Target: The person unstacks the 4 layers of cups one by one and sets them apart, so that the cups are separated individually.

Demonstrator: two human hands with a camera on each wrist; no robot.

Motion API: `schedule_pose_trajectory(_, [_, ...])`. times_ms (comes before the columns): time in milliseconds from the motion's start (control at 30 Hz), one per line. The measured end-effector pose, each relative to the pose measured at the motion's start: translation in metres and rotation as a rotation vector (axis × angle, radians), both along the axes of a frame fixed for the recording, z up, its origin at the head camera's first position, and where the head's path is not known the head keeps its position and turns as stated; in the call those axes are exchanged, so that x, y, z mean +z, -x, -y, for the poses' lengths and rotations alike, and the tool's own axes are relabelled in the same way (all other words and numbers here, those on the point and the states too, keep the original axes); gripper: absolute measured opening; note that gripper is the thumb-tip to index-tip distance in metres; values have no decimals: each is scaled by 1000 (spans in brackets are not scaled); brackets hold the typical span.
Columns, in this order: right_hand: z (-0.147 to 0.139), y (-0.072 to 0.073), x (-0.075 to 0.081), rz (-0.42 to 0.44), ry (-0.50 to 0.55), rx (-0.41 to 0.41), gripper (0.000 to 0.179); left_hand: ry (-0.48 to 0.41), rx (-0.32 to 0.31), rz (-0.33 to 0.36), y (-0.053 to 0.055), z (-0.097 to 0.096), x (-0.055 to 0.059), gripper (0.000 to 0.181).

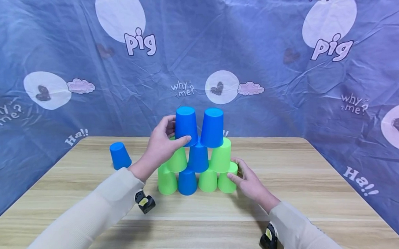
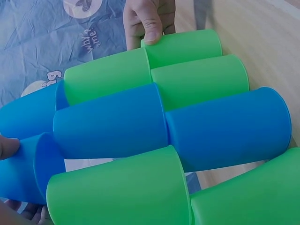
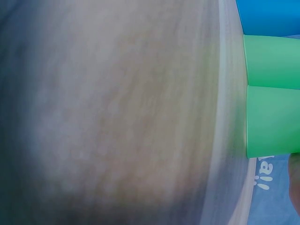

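Note:
Upside-down plastic cups form a pyramid on the table. My left hand (image 1: 164,139) grips a blue cup (image 1: 186,124) at the left of the third row, thumb in front and fingers behind. In the left wrist view this blue cup (image 2: 18,168) sits beside the other upper blue cup (image 1: 212,126). Below are a green cup (image 1: 177,160), a blue cup (image 1: 198,158) and another green cup (image 1: 221,154). Several green and blue cups make the bottom row. At its right end, my right hand (image 1: 248,181) holds a green cup (image 1: 228,180) by the side.
A single blue cup (image 1: 120,156) stands upside down on the wooden table (image 1: 196,227), left of the pyramid behind my left forearm. A blue printed cloth (image 1: 267,68) hangs behind the table and along its sides. The right wrist view shows mostly blurred tabletop.

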State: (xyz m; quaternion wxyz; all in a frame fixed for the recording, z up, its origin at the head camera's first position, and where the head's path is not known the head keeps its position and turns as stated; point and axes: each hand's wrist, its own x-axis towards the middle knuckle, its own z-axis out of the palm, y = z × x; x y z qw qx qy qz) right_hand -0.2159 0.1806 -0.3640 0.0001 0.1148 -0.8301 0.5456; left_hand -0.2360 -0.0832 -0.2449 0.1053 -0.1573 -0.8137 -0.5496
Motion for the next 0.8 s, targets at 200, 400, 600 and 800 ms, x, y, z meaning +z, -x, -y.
schedule_pose_trajectory(200, [0,0,1,-5,9,9,50,-26,7,-68,1,3,-1,60])
schedule_pose_trajectory(400, [0,-1,2,0,11,11,51,-37,5,-133,1,8,-4,58])
schedule_pose_trajectory(600, [1,-1,3,4,15,13,51,-61,12,-211,0,12,-6,58])
schedule_pose_trajectory(800, [1,-1,2,0,15,17,50,-107,63,-230,-1,20,-8,57])
